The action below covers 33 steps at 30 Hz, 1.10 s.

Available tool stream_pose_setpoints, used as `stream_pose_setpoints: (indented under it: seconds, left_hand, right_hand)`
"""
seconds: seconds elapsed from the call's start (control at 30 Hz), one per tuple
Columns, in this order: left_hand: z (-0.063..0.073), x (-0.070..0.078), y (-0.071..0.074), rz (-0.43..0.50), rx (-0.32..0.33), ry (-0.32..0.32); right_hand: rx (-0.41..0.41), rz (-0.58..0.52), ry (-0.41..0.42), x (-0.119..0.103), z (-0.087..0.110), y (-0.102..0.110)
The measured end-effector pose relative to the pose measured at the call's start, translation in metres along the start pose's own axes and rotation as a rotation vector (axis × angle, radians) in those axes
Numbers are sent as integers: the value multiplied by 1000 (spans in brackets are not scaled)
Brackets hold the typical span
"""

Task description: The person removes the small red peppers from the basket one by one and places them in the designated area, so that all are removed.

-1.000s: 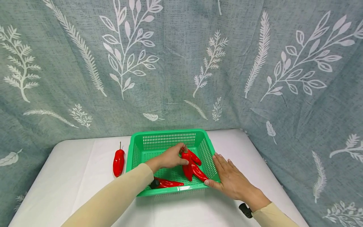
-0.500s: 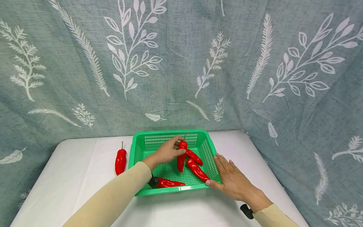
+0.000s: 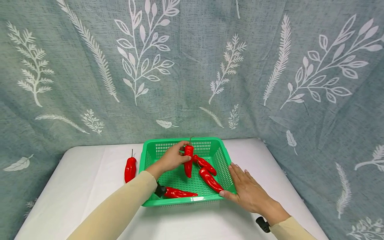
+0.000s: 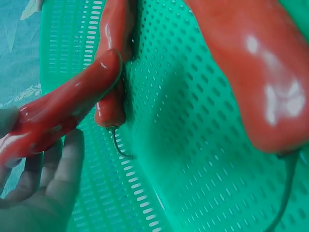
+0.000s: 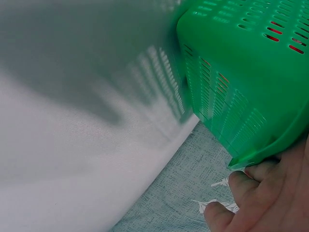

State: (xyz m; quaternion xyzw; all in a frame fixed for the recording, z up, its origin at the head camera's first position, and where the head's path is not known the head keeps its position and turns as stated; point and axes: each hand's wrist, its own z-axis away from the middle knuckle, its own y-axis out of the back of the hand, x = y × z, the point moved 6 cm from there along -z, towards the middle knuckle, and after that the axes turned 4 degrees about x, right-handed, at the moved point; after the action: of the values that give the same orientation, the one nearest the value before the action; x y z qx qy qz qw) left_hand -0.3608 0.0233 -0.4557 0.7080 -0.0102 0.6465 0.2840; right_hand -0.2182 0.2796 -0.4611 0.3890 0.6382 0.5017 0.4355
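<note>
Between the thumb and fingers of my left hand [image 3: 173, 156] is a long red pepper [image 3: 188, 165], hanging nearly upright inside the green basket [image 3: 181, 140] with its stem up. The left wrist view has this hand [image 4: 50, 193] at the lower left, its pepper [image 4: 72, 99] raised off the perforated floor. My right hand [image 3: 249, 191] lies with straight fingers against the basket's right rim, the thumb at the near right corner. Two red peppers lie in the right half, a farther pepper [image 3: 205, 165] and a nearer pepper [image 3: 210, 181]. Another pepper [image 3: 180, 193] lies along the near wall.
Left of the basket, a single red pepper [image 3: 130, 169] lies on the white cloth-covered table [image 3: 90, 173], partly hidden by my left sleeve [image 3: 120, 203]. A patterned grey-green curtain [image 3: 192, 83] stands behind the table and along its sides.
My left hand has lifted the pepper and carried it left and back, away from the two peppers on the right. My right hand has stayed on the rim.
</note>
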Motion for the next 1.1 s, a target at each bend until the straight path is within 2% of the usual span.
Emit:
stream_pose_setpoints:
  seconds: [0.3, 0.47, 0.63, 0.9, 1.1]
  left_hand:
    - [2, -1, 17, 67, 51, 14]
    - [8, 2, 33, 39, 91, 15]
    - [14, 4, 48, 17, 124, -13]
    - [25, 4, 73, 158, 96, -27]
    - [33, -1, 95, 149, 115, -8]
  right_hand:
    - [-3, -3, 0, 0, 0, 1]
    - [8, 1, 8, -1, 0, 1]
    - [13, 8, 8, -1, 0, 2]
    - [16, 11, 7, -2, 0, 2]
    - [21, 12, 10, -2, 0, 1]
